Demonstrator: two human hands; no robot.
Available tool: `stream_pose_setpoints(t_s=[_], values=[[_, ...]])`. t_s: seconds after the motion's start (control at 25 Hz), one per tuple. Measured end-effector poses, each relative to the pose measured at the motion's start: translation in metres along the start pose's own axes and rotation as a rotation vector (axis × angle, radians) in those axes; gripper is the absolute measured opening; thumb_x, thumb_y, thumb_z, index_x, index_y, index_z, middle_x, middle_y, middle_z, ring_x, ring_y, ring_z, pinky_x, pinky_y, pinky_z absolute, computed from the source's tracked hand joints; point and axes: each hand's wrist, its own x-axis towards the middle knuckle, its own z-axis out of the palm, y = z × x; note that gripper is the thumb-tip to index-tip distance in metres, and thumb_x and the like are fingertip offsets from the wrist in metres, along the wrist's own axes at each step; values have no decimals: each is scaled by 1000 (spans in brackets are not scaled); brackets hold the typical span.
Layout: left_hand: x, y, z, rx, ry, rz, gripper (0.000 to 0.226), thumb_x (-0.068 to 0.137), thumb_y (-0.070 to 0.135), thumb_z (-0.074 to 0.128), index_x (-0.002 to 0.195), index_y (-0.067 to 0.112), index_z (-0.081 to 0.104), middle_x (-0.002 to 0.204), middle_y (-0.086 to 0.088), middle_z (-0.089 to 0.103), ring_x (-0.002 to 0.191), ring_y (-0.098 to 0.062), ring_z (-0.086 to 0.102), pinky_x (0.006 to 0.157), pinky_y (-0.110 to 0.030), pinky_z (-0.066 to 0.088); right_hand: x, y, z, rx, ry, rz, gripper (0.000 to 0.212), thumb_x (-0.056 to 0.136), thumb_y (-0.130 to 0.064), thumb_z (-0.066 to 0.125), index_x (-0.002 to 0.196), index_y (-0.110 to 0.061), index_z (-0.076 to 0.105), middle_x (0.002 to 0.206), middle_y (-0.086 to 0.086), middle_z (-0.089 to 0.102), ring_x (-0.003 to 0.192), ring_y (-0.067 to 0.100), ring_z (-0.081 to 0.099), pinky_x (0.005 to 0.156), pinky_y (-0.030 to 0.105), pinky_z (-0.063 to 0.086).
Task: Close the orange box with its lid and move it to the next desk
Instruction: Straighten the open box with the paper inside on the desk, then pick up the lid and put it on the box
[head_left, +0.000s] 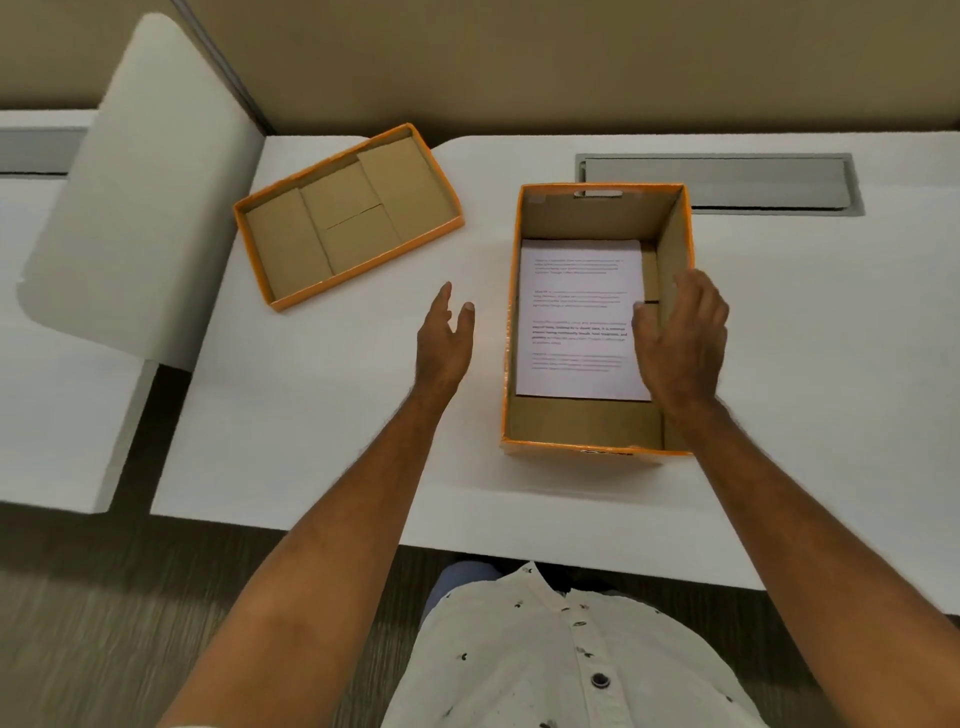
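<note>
The orange box (582, 423) stands open on the white desk, right of centre, with a printed sheet of paper (579, 317) lying flat on its bottom. Its orange lid (343, 218) lies upside down on the desk to the far left of the box, brown inside facing up. My right hand (680, 338) hovers over the box's right wall, fingers spread, thumb over the paper's edge, holding nothing. My left hand (444, 338) is held above the desk just left of the box, open, between box and lid.
A grey cable hatch (727, 182) is set in the white desk (311, 415) behind the box. A white rounded divider panel (140, 208) stands at the left, with another white desk (57, 415) beyond it. A tan partition runs along the back.
</note>
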Motion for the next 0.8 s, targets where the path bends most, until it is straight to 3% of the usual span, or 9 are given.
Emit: stream_pose_setpoints(t_s=[0.16, 0.44, 0.68, 0.8], values=[[21, -26, -59, -31, 48, -31, 57, 110, 37, 48, 162, 20, 33, 169, -2, 37, 153, -25, 40, 125, -46, 37, 16, -71, 28, 122, -2, -118, 56, 100, -41, 53, 147, -11, 45, 153, 13, 46, 138, 32, 44, 109, 44, 42], [85, -79, -165, -26, 122, -86, 57, 110, 36, 48, 162, 20, 33, 168, -1, 37, 153, -23, 39, 126, -47, 35, 31, -212, 114, 215, -41, -207, 54, 98, -39, 53, 144, -12, 49, 149, 11, 50, 135, 30, 47, 104, 43, 44], [153, -127, -232, -37, 168, -150, 56, 110, 33, 49, 162, 18, 34, 167, -5, 37, 154, -24, 37, 126, -41, 34, 46, -304, 198, 242, -158, -184, 53, 97, -36, 57, 144, -13, 46, 146, 10, 51, 131, 32, 49, 97, 45, 49], [185, -146, -247, -42, 213, -196, 56, 110, 32, 51, 161, 18, 33, 167, -5, 37, 155, -23, 35, 127, -45, 34, 56, -323, 238, 245, -245, -131, 55, 97, -35, 59, 145, -13, 44, 149, 9, 48, 132, 33, 47, 91, 46, 51]])
